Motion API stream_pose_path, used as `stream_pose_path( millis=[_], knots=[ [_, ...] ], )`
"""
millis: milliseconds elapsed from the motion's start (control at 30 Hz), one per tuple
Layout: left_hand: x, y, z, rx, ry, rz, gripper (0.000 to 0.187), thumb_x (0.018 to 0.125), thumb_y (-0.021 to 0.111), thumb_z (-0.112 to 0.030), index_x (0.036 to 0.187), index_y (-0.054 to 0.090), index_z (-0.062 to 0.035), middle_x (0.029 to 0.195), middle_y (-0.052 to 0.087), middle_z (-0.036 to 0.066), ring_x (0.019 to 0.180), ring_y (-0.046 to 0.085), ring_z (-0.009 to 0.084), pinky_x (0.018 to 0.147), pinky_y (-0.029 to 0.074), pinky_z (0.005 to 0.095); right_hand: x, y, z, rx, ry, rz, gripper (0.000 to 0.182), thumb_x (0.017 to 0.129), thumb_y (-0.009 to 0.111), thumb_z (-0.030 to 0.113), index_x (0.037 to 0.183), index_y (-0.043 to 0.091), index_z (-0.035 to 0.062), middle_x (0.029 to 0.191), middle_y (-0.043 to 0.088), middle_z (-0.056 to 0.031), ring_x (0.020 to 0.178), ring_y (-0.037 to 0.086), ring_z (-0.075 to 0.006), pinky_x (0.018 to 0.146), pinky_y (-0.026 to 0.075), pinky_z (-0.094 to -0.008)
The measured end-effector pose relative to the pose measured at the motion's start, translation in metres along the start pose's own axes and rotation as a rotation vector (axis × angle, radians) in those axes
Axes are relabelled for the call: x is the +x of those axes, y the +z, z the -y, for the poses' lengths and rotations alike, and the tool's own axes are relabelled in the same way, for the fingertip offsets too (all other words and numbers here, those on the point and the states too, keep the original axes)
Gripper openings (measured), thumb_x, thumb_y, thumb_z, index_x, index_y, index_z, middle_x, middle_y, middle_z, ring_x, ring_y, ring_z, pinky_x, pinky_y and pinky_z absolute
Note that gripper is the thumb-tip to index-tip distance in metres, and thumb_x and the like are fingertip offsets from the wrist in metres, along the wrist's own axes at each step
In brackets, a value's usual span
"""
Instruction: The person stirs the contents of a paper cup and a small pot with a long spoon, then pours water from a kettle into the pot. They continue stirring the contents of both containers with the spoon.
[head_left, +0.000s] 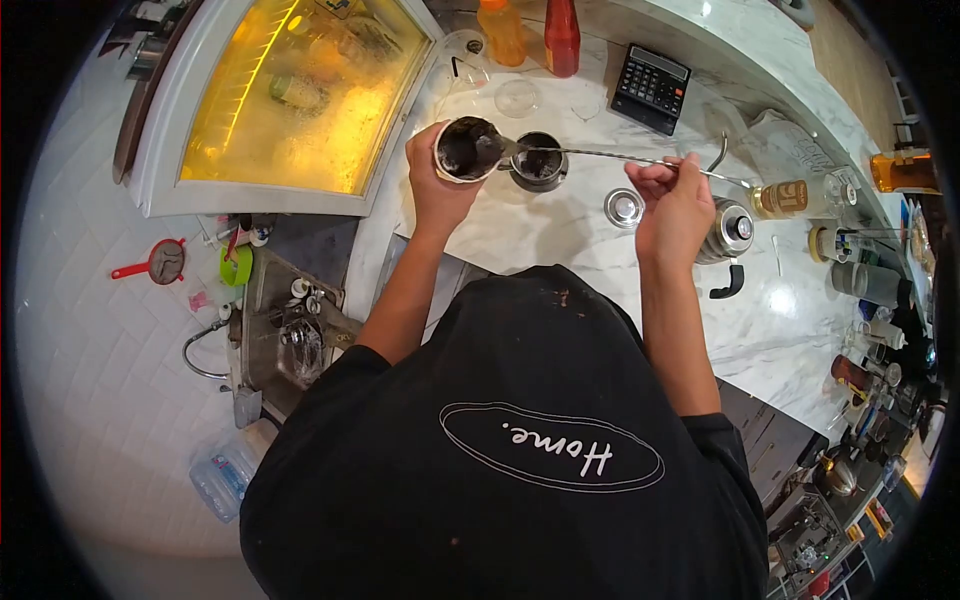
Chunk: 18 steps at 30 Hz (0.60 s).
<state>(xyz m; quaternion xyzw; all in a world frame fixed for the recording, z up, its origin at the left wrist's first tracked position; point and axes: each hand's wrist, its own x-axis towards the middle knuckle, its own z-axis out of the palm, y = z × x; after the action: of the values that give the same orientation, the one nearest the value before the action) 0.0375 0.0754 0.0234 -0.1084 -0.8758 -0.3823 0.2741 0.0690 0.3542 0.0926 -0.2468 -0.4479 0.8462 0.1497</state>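
Note:
My left hand [440,195] is wrapped around a pale-rimmed cup [458,178], tilted so that its mouth and dark, clumpy contents show. Between the fingers of my right hand [675,205] is the thin shaft of a long twisted bar spoon [610,156]. The spoon's broad end reaches the cup's mouth. Just right of the cup, a small metal pitcher [540,178] stands on the counter with something dark inside. A round metal lid [625,208] lies near my right hand. Partly behind my right wrist stands a metal kettle [733,228] with a black handle.
A calculator [652,88], a red bottle [562,40] and an orange bottle [501,35] line the counter's back. Labelled glass bottle [785,198] lies at right. A lit glass-doored fridge [300,95] stands at left, above a sink [275,375]. A red strainer [165,262] hangs on the wall.

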Motion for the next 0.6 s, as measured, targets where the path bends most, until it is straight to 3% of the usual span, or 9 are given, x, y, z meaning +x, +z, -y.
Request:
stream_pose_path(
  millis=[233, 467, 600],
  knots=[
    [-0.027, 0.003, 0.029, -0.063, -0.175, 0.026, 0.088, 0.07, 0.099, -0.012, 0.139, 0.046, 0.0007, 0.128, 0.063, 0.014, 0.116, 0.066, 0.0215, 0.099, 0.055, 0.0345, 0.013, -0.02, 0.004, -0.12, -0.17, -0.034, 0.035, 0.113, 0.044, 0.026, 0.102, 0.054, -0.0052, 0.078, 0.071, -0.0185, 0.073, 0.075, -0.031, 0.076, 0.061, -0.0372],
    [-0.031, 0.004, 0.037, -0.119, -0.293, 0.017, 0.088, 0.07, 0.099, -0.013, 0.139, 0.046, 0.0021, 0.126, 0.066, 0.014, 0.114, 0.067, 0.0207, 0.098, 0.056, 0.0351, 0.006, -0.034, -0.025, -0.568, -0.48, 0.23, 0.028, 0.113, 0.043, 0.018, 0.103, 0.058, -0.0031, 0.085, 0.077, -0.0151, 0.086, 0.076, -0.0205, 0.084, 0.055, -0.0316],
    [-0.038, 0.007, 0.036, -0.149, -0.316, 0.009, 0.086, 0.07, 0.098, -0.012, 0.138, 0.048, 0.0013, 0.126, 0.066, 0.015, 0.114, 0.067, 0.0209, 0.099, 0.055, 0.0351, -0.003, -0.033, -0.012, -0.698, -0.558, 0.424, 0.032, 0.112, 0.044, 0.013, 0.105, 0.069, -0.0048, 0.098, 0.077, -0.0139, 0.088, 0.076, -0.0226, 0.086, 0.055, -0.0318]
  ],
)
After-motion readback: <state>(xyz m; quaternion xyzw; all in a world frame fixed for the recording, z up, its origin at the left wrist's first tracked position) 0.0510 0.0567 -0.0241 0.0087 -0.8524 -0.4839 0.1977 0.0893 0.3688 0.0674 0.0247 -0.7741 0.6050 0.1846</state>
